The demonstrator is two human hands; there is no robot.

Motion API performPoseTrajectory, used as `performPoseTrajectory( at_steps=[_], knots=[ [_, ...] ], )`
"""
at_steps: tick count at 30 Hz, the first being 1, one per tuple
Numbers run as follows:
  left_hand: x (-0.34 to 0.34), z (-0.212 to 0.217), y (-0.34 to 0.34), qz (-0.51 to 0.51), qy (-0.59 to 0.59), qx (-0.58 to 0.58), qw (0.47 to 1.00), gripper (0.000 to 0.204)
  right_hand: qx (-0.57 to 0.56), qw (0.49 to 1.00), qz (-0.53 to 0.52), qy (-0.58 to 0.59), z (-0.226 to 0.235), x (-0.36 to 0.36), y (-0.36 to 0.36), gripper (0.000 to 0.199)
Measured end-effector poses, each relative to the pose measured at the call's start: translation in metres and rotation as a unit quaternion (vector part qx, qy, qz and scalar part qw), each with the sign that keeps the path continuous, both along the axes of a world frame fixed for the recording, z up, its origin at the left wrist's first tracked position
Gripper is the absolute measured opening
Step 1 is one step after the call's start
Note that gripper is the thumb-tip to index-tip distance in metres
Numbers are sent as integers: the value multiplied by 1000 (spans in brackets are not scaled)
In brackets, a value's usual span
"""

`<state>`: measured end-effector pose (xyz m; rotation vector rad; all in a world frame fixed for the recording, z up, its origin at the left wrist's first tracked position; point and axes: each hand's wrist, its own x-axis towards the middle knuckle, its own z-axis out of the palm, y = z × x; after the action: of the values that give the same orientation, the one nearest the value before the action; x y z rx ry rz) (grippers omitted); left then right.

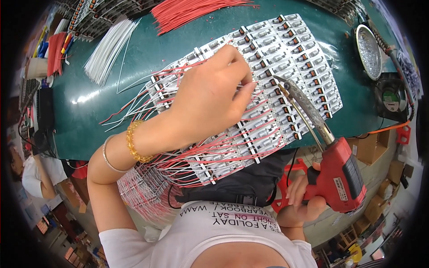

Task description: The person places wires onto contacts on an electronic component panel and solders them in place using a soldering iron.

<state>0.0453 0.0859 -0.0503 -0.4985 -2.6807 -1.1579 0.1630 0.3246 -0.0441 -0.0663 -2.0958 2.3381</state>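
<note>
A panel of white circuit boards [308, 67], set with rows of small parts, lies tilted across the table's front edge. Over its middle, my left hand [214, 91] is closed in a pinch close to the boards; what its fingertips hold is hidden. Red and white wires [178, 161] run from the boards toward the left, some passing beneath my left wrist. My right hand [304, 201] grips the handle of a red and black soldering gun [342, 174]. Its long tip and thin brass feed tube reach the boards just right of my left fingertips.
On the green table [71, 129] lie a bundle of white wires [107, 51] and a pile of red wires [192, 13]. At the right stand a round metal dish [369, 51] and a small black fan [391, 98]. More wired boards [143, 185] hang below the table edge.
</note>
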Motion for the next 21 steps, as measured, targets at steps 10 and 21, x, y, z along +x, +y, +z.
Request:
performPoseTrajectory(
  at_steps=[10, 21],
  knots=[
    [2, -6, 9, 25, 27, -36, 999, 10, 18, 998, 28, -47, -1, 5, 4, 77],
    [2, -9, 7, 20, 37, -29, 999, 10, 8, 1000, 19, -10, 0, 3, 0, 78]
  ],
)
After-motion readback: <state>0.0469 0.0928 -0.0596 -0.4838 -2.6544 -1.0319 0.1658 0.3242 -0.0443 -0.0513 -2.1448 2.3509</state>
